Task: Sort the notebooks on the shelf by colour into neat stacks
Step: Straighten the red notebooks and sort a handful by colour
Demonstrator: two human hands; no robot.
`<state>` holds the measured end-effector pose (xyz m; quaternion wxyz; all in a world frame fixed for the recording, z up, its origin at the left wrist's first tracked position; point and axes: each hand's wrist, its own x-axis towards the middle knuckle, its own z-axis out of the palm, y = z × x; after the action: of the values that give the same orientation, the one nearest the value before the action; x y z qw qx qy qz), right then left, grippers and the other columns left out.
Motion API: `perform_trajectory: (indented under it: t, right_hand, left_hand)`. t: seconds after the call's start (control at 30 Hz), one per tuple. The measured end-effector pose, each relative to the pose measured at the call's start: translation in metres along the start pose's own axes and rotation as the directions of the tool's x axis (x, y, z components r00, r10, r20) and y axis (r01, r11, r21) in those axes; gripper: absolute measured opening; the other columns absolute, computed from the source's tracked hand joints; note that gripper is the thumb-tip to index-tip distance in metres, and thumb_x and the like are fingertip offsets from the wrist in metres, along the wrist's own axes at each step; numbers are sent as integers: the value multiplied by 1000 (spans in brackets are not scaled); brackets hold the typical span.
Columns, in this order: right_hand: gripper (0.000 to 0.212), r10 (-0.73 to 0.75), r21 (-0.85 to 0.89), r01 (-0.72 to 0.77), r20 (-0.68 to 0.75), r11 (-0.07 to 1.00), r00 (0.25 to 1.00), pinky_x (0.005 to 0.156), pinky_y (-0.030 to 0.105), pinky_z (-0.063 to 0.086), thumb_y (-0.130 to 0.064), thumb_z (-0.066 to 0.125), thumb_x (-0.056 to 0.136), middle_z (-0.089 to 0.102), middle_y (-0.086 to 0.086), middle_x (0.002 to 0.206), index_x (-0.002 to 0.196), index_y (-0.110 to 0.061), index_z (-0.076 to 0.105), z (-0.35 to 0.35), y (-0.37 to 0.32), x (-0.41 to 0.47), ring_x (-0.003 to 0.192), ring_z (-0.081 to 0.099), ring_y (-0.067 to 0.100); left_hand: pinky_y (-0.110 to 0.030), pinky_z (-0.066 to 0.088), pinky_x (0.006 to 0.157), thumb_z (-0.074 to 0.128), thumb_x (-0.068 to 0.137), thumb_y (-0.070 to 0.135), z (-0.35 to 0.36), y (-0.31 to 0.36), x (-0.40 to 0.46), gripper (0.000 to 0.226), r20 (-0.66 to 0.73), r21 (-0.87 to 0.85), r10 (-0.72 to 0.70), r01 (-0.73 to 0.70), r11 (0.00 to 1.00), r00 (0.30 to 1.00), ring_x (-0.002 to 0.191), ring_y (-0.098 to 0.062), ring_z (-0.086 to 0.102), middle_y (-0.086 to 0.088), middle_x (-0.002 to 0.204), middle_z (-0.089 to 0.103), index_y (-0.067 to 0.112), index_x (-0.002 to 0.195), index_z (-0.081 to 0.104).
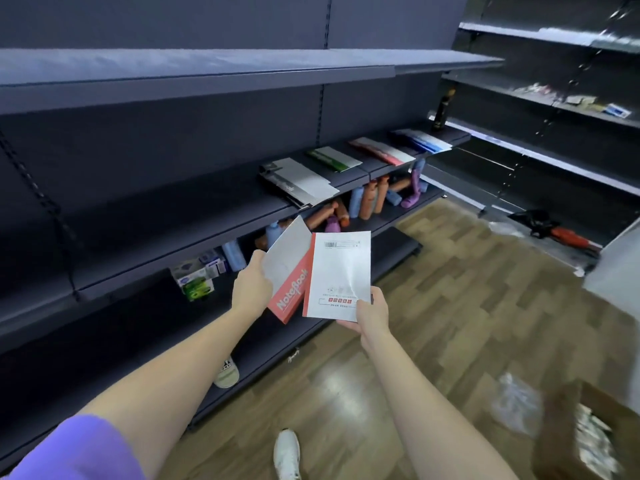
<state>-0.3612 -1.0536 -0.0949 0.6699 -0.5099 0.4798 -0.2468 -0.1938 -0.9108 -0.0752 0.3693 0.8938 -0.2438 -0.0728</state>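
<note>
My left hand (250, 287) grips a red notebook (290, 271) with "Notebook" printed on its red strip, tilted, in front of the shelf. My right hand (370, 312) holds a second red-spined notebook (341, 271) by its lower corner, white back cover with a barcode facing me. The two notebooks overlap slightly. On the dark shelf (242, 209) beyond them lie four stacks in a row: black notebooks (299, 181), green notebooks (334, 159), red notebooks (382, 151) and blue notebooks (424, 140).
Bottles (367, 199) in orange, blue and purple stand and lie on the lower shelf, with small boxes (197, 275) to their left. A dark bottle (444, 109) stands at the shelf's far end. Wooden floor, plastic wrap (516, 403) and a cardboard box (588, 434) lie to the right.
</note>
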Motion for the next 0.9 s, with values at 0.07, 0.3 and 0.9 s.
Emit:
perform_trajectory:
  t: [0.07, 0.3, 0.9]
  right_hand:
    - [23, -25, -19, 25, -18, 1000, 1000, 60, 38, 62, -5, 39, 97, 72, 6, 104, 107, -16, 57, -5, -18, 26, 88, 73, 25]
    - [24, -107, -61, 103, -69, 993, 992, 54, 35, 60, 0, 40, 96, 72, 8, 104, 112, -11, 55, -22, -101, 124, 85, 73, 25]
    - [16, -123, -27, 122, -30, 992, 992, 53, 32, 59, -9, 42, 101, 72, 3, 100, 106, -18, 55, -79, -183, 356, 83, 72, 20]
  left_hand:
    - [-37, 40, 56, 33, 83, -10, 17, 19, 28, 42, 8, -24, 13, -12, 1000, 1000, 69, -28, 53, -14, 85, 58, 17, 115, 42]
    - [-37, 41, 66, 32, 89, -4, 67, 95, 129, 33, 8, -151, 5, -3, 989, 1000, 81, -28, 52, -4, 83, 55, 11, 115, 45]
    - [-39, 45, 68, 34, 89, -2, 203, 230, 307, 38, 25, -9, -20, 21, 1000, 999, 82, -33, 56, -13, 94, 60, 19, 120, 45]
